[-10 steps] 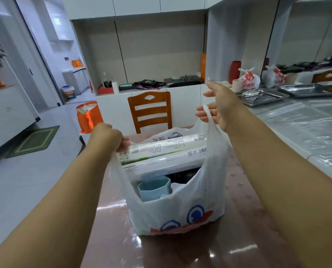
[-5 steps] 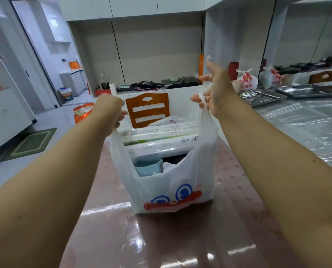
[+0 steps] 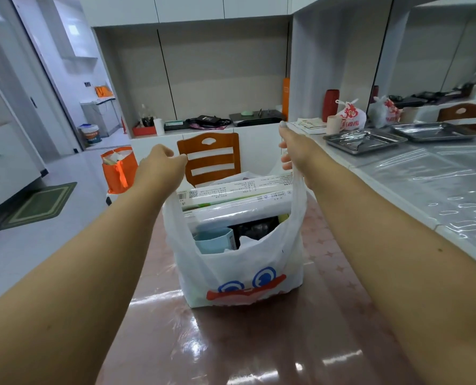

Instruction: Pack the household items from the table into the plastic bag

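A white plastic bag [image 3: 245, 270] with a blue-and-red cartoon face stands on the glossy brown table [image 3: 231, 343]. Inside it lie two long white boxes [image 3: 237, 198], a light blue cup [image 3: 214, 241] and something dark. My left hand [image 3: 159, 168] grips the bag's left handle in a fist. My right hand [image 3: 293, 151] holds the right handle, which runs down from its palm side, with the fingers partly stretched. Both handles are pulled up and apart.
A wooden chair [image 3: 210, 157] stands behind the table. A white counter on the right carries two metal trays [image 3: 364, 140], a tied plastic bag [image 3: 352, 116] and a red vase [image 3: 330, 105]. An orange bag [image 3: 119, 170] sits on the floor to the left.
Both hands have lifted the handles higher and kept them apart. The bag looks taller and more upright on the table.
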A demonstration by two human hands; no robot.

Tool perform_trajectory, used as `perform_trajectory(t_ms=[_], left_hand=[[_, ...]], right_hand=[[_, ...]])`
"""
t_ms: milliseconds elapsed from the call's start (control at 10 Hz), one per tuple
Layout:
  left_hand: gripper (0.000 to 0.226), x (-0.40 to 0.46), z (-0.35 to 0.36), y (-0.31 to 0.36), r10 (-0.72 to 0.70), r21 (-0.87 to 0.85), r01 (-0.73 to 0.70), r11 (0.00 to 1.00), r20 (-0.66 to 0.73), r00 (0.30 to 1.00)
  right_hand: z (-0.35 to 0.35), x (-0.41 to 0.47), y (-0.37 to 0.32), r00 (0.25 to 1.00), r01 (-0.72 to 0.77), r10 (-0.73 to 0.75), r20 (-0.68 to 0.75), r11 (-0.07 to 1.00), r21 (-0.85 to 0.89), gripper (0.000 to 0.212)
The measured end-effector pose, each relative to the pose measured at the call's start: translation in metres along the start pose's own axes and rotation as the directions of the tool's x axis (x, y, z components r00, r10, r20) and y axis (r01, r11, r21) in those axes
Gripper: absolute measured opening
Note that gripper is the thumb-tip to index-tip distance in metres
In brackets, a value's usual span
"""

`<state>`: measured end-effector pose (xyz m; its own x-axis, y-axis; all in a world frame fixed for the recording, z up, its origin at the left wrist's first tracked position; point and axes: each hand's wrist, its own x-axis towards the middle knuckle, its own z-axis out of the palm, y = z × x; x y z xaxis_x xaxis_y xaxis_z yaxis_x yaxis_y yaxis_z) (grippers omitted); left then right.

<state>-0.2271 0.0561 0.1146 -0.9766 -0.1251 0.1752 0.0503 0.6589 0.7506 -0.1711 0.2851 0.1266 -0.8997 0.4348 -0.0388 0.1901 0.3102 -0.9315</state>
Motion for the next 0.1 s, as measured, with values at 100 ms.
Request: perform_trajectory(t_ms=[100], left_hand=[[0.053,0.0008,-0.0012,-0.0003,0.054,0.115,-0.045,0.992,-0.073,0.996]], right_hand=[[0.001,0.0037,0.0011,0.997,0.065,-0.067,-0.044,0.997,-0.042,0.073]])
